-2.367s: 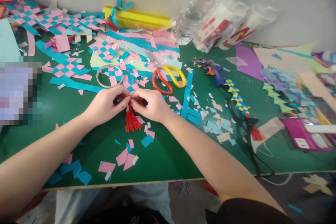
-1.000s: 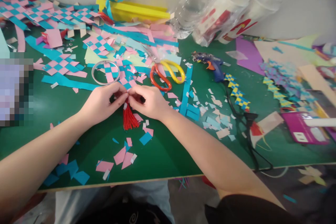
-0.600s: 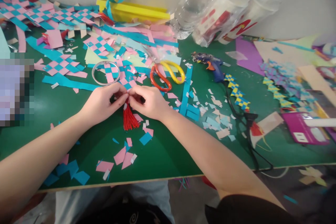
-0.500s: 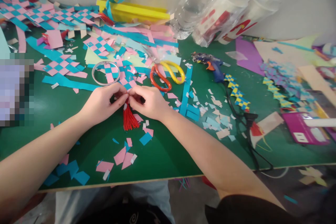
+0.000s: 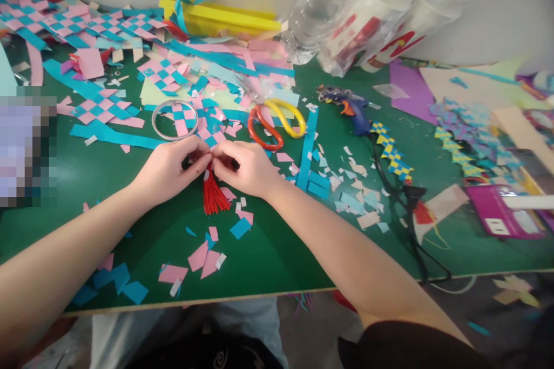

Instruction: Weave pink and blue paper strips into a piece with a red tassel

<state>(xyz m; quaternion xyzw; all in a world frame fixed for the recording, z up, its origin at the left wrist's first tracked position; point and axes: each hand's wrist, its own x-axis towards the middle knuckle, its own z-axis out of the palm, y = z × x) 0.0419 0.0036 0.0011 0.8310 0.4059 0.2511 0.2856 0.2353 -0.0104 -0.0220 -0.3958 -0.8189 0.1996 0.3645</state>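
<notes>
My left hand (image 5: 179, 164) and my right hand (image 5: 242, 167) meet fingertip to fingertip, both pinched closed at the top of a red tassel (image 5: 215, 193). Its threads hang down below the fingers onto the table. A pink-and-blue woven paper piece (image 5: 212, 137) lies right behind the fingertips; whether they touch it is hidden. Just beyond my left hand is a roll of clear tape (image 5: 154, 121). Scissors (image 5: 266, 127) with a red and a yellow handle loop rest open-handled beyond my right hand.
Paper scraps (image 5: 208, 259) litter the green table (image 5: 277, 248). To the right lie a blue glue gun (image 5: 357, 115) with a black cord, blue-and-yellow woven strips (image 5: 392, 153) and a purple box (image 5: 497, 213). Wrapped paper cups (image 5: 367, 23) lean at the wall near a yellow folded strip (image 5: 234, 18).
</notes>
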